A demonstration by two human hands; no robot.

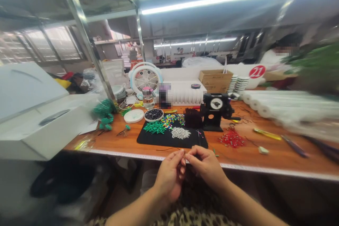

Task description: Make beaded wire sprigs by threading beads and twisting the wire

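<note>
Left hand and right hand pinched together at the front edge of the counter, a thin dark cord beside the fingertips, grip on it not discernible; silver beads on the black mat, toward its front edge.

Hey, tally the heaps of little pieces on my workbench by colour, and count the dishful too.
Green heap: 1
Mixed-colour heap: 1
Silver heap: 1
Red heap: 1
Black dishful: 1
Total: 5
</note>
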